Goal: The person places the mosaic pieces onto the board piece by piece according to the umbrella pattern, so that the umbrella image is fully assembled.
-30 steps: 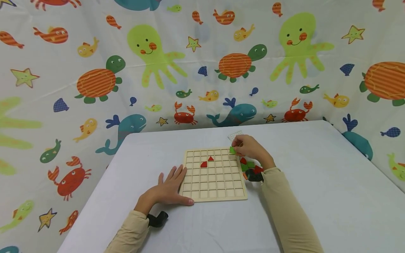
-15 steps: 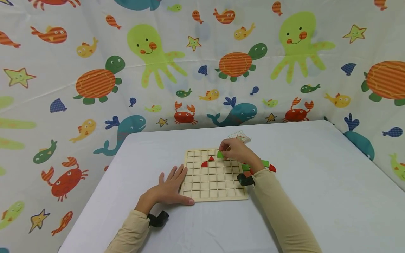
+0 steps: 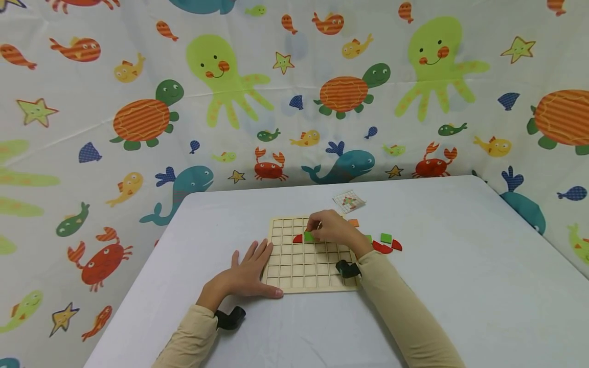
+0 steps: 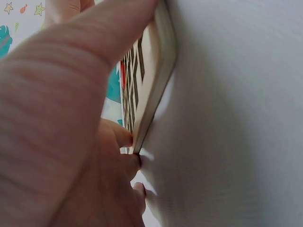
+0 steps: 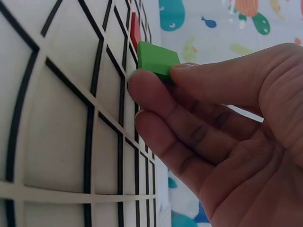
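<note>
My right hand [image 3: 335, 227] pinches a green square tile [image 5: 158, 59] between thumb and fingers, tilted just over the grid of a light wooden board [image 3: 296, 268]. On the board, a red quarter-round tile [image 3: 297, 238] sits directly left of the green one in the head view. The red triangle seen there earlier is mostly covered by my right hand. My left hand [image 3: 246, 276] lies with fingers spread along the board's left side. Its thumb touches the near-left corner and its fingertips meet the left edge, as the left wrist view shows.
Right of the board lie loose pieces: an orange tile [image 3: 353, 223], a green square [image 3: 386, 238], and red rounded pieces [image 3: 382, 247]. My right forearm partly hides this group. A small printed grid card [image 3: 349, 201] lies behind the board on the white table [image 3: 460, 281].
With the green tile, my right hand has moved left from the board's far-right corner and slightly nearer, to beside the red quarter-round tile. The left hand stays in place.
</note>
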The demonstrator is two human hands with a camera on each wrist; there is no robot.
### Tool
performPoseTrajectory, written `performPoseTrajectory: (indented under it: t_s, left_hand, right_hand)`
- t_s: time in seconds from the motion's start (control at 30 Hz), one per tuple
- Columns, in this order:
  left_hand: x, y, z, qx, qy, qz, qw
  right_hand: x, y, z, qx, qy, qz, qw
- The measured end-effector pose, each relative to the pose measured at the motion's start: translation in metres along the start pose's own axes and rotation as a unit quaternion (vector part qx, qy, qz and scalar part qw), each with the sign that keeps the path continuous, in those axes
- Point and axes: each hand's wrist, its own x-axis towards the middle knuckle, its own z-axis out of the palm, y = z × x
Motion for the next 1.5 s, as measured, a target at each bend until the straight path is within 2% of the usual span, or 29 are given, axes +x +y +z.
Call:
performPoseTrajectory:
  t_s: [0.17, 0.33, 0.73, 1.07, 1.2, 1.37, 1.5]
  left_hand:
    - [-0.002, 0.002, 0.001, -0.001, 0.003, -0.002, 1.0]
    - [-0.002, 0.001, 0.001, 0.0, 0.005, -0.002, 1.0]
    - [-0.004, 0.004, 0.002, 0.0, 0.007, -0.001, 1.0]
    - [-0.004, 0.004, 0.002, 0.0, 0.009, 0.001, 1.0]
    - [-0.004, 0.003, 0.002, 0.002, 0.009, 0.001, 1.0]
    - [-0.004, 0.003, 0.002, 0.006, 0.01, -0.001, 0.9999]
    - [-0.004, 0.003, 0.002, 0.007, 0.01, -0.001, 0.9999]
  right_hand:
    - [0.0, -0.001, 0.005, -0.019, 0.003, -0.011, 0.9998]
    - [0.001, -0.003, 0.01, -0.055, 0.012, -0.005, 0.9984]
    - [0.006, 0.0, 0.018, -0.119, 0.002, -0.005, 0.9928]
    - [0.006, -0.007, 0.019, -0.129, -0.01, 0.033, 0.991]
    - [0.003, -0.009, 0.016, -0.118, -0.007, 0.036, 0.9923]
    - [-0.003, -0.006, 0.003, -0.113, 0.016, 0.003, 0.9935]
    - [-0.011, -0.002, -0.015, -0.095, 0.035, 0.015, 0.9947]
